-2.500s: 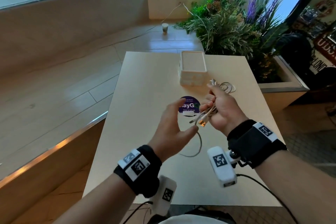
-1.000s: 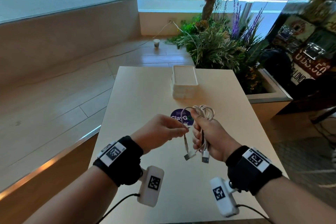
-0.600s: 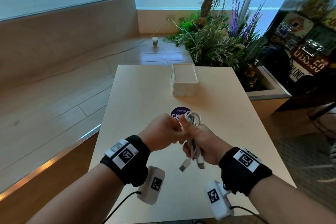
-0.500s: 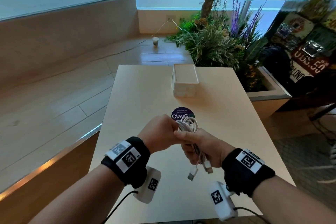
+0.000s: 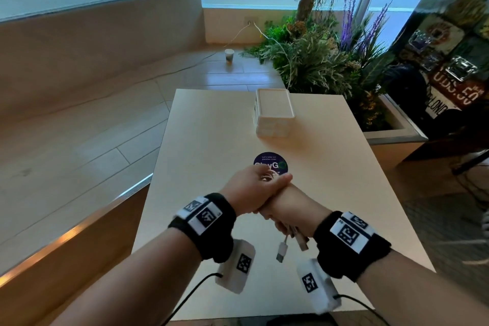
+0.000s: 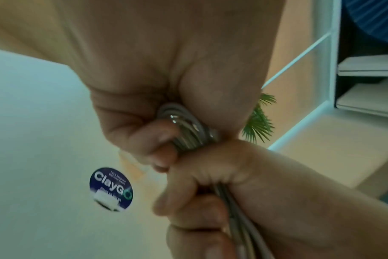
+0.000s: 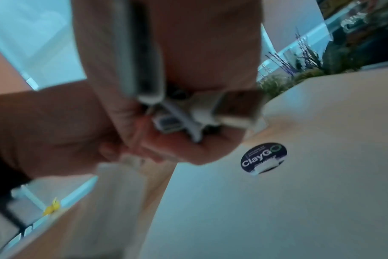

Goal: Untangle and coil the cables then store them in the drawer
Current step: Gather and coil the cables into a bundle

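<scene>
Above the table's middle, a bundle of white cables (image 5: 268, 176) is held between both hands. My left hand (image 5: 252, 189) curls over the looped top end of the cables (image 6: 185, 130), so only a bit of the loops shows. Just below it, my right hand (image 5: 287, 210) grips the gathered strands (image 6: 239, 219). Two USB plugs (image 5: 281, 253) hang out under the right fist, and one plug (image 7: 233, 108) shows close in the right wrist view. The small white drawer box (image 5: 274, 114) stands at the table's far end with its drawers closed, well beyond both hands.
A round dark ClayGo sticker (image 5: 270, 163) lies on the beige table (image 5: 206, 140) just past my hands. A planter with green and purple plants (image 5: 325, 61) borders the far right edge. A low wooden ledge (image 5: 66, 233) runs along the left.
My left hand went from pinching one strand to closing over the bundle's looped end. Both hands drew together and the loops are now mostly covered. The plugs still dangle below the right fist.
</scene>
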